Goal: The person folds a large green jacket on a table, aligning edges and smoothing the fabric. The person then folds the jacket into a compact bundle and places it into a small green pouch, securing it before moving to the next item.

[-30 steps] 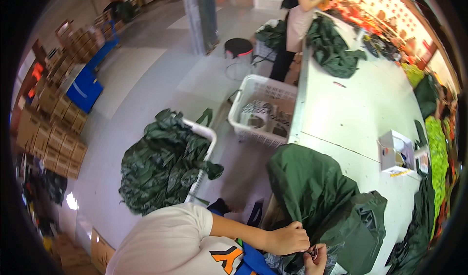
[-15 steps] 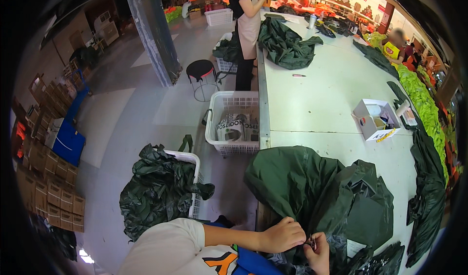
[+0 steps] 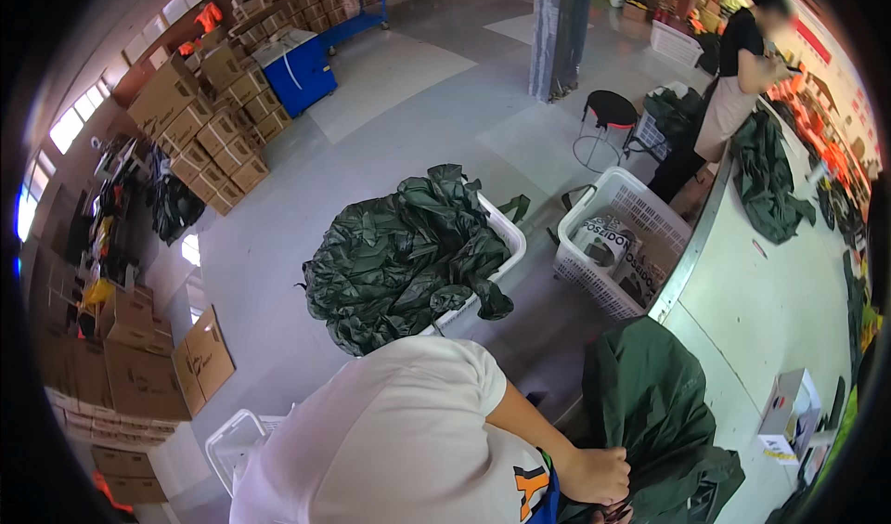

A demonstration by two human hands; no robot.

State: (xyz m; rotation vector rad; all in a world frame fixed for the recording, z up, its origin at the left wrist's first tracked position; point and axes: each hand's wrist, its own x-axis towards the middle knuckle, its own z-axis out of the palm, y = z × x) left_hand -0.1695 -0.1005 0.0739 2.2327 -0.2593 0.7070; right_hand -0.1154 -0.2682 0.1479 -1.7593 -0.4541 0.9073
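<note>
A dark green garment (image 3: pixel 650 389) of thin, shiny, raincoat-like cloth lies bunched over the near end of the white table. My left hand (image 3: pixel 594 476) is closed on a fold at its left edge, knuckles up. Just below, at the bottom rim, a small part of my right hand (image 3: pixel 616 515) shows close to the left one. Its fingers look pinched together; whatever is in them is too small and cut off to make out.
Left of the table stand a white basket (image 3: pixel 515 232) heaped with dark green garments and another basket (image 3: pixel 580 269) holding printed bags. A small box (image 3: pixel 789 413) sits on the white table (image 3: pixel 742 310). Farther off are a stool (image 3: pixel 610 109), a pillar (image 3: pixel 560 32) and a person (image 3: pixel 729 106) with a phone.
The view has swung left, so table and hands now appear farther right and lower. My right hand, earlier pinching a small dark thing, is mostly out of the picture. My left hand stays on the garment.
</note>
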